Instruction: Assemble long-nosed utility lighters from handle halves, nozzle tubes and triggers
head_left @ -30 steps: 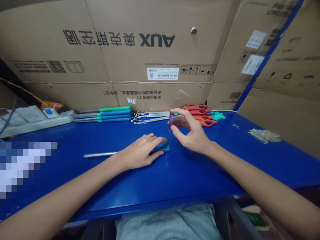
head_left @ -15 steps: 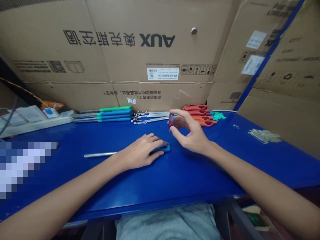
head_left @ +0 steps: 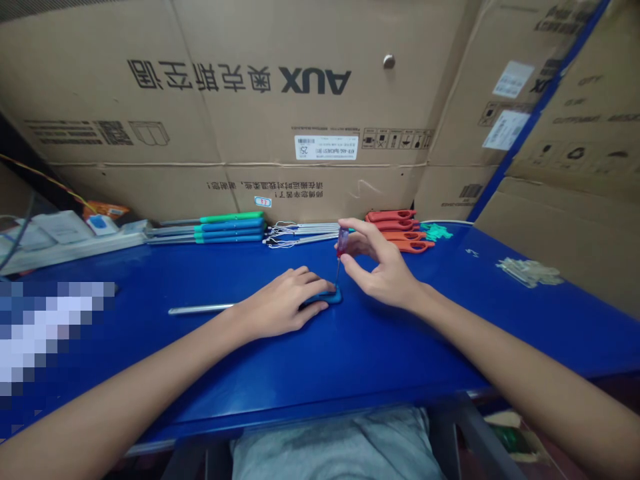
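Observation:
My left hand (head_left: pixel 285 303) presses a blue handle (head_left: pixel 336 296) flat on the blue table, its fingers and thumb closed around it. A silver metal rod (head_left: pixel 200 309) sticks out to the left from under that hand; my palm hides where the rod and handle meet. In my right hand (head_left: pixel 383 267) is a small screwdriver (head_left: pixel 343 241) with a clear purple and red handle, pinched between thumb and fingers. It stands almost upright, and its tip reaches the right end of the blue handle; the exact contact spot is too small to make out.
Along the back lie blue and green handled rods (head_left: pixel 230 228), silver rods with white cords (head_left: pixel 315 230), orange-red handles (head_left: pixel 395 223) and turquoise pieces (head_left: pixel 437 231). Clear small parts (head_left: pixel 530 272) lie right, a power strip (head_left: pixel 75 250) left. A cardboard wall (head_left: pixel 225 133) rises behind.

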### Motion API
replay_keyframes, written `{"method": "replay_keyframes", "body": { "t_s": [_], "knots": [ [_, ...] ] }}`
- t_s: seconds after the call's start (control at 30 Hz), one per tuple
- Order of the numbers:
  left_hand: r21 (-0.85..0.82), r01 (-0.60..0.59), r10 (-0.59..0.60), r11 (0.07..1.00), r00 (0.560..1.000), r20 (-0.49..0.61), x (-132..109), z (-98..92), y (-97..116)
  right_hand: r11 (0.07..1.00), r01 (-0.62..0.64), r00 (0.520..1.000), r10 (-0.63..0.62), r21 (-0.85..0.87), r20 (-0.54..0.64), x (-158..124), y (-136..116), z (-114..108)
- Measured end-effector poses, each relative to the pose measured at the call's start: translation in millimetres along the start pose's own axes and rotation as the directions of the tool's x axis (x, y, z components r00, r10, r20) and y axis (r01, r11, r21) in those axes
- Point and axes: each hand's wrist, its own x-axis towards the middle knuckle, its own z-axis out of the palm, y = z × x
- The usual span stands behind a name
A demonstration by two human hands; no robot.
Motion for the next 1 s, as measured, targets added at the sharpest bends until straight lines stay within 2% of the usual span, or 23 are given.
{"method": "replay_keyframes", "body": {
  "t_s": [0.7,1.0],
  "knots": [
    [0.053,0.003,-0.004,0.999,1.000,0.010,0.6,-2.5,2.9,0.999,0.039,0.999,-0.040,-0.032,-0.024,1.6,-4.2,-1.9],
    [0.044,0.006,-0.006,0.999,1.000,0.011,0.4,-1.6,2.0,1.000,0.005,1.000,-0.005,-0.004,-0.023,0.6,2.2,-1.5]
  ]
}}
